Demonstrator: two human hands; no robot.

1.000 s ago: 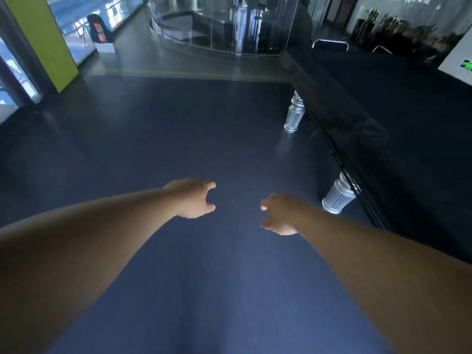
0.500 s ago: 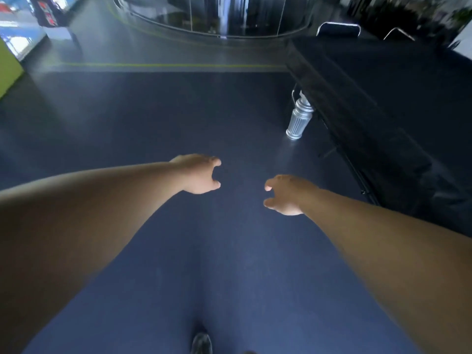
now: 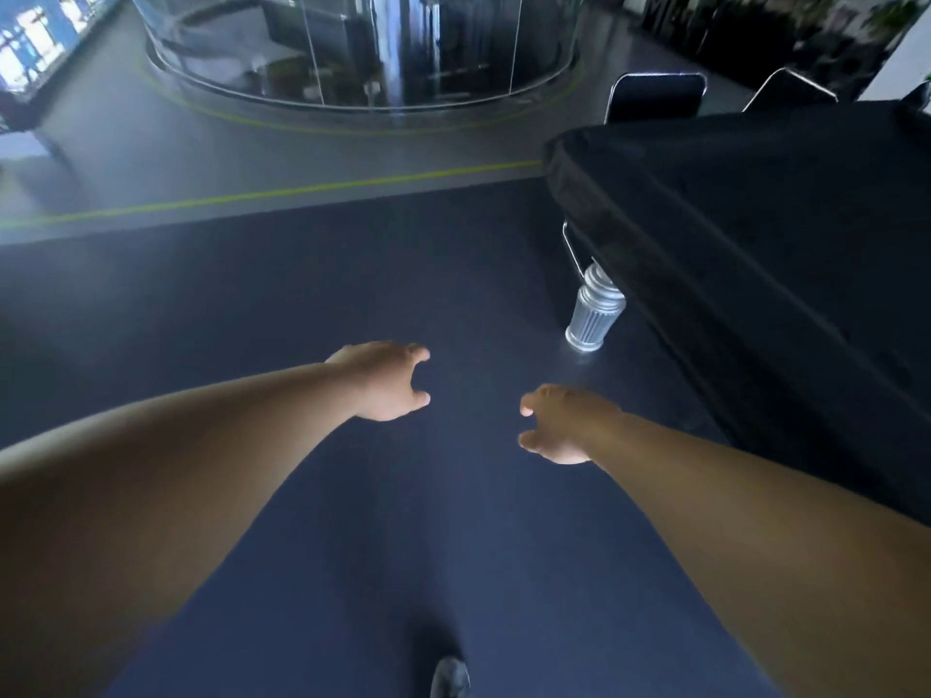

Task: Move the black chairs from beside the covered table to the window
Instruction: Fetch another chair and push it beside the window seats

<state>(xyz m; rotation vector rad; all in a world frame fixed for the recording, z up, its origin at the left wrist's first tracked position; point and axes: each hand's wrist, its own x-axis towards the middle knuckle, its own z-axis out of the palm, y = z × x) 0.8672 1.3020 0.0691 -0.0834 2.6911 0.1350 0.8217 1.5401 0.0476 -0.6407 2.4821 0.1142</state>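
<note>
A table under a black cover [image 3: 755,204] fills the right side, with one ribbed silver leg [image 3: 594,314] showing at its near corner. Beyond its far end stands a black chair [image 3: 655,95] with a chrome frame, and the chrome back of a second chair [image 3: 791,88] shows to its right. My left hand [image 3: 388,382] and my right hand [image 3: 564,425] reach forward over the dark blue carpet, fingers loosely curled, holding nothing. Both hands are well short of the chairs.
A curved glass enclosure [image 3: 362,57] stands at the far middle. A yellow-green line [image 3: 282,193] crosses the grey floor beyond the carpet. A bright window [image 3: 30,47] shows at top left. My shoe [image 3: 450,677] is at the bottom edge.
I have walked forward along the table and turned slightly right. The nearer table leg has left the view, and the chairs and glass enclosure are closer. Both hands stay empty.
</note>
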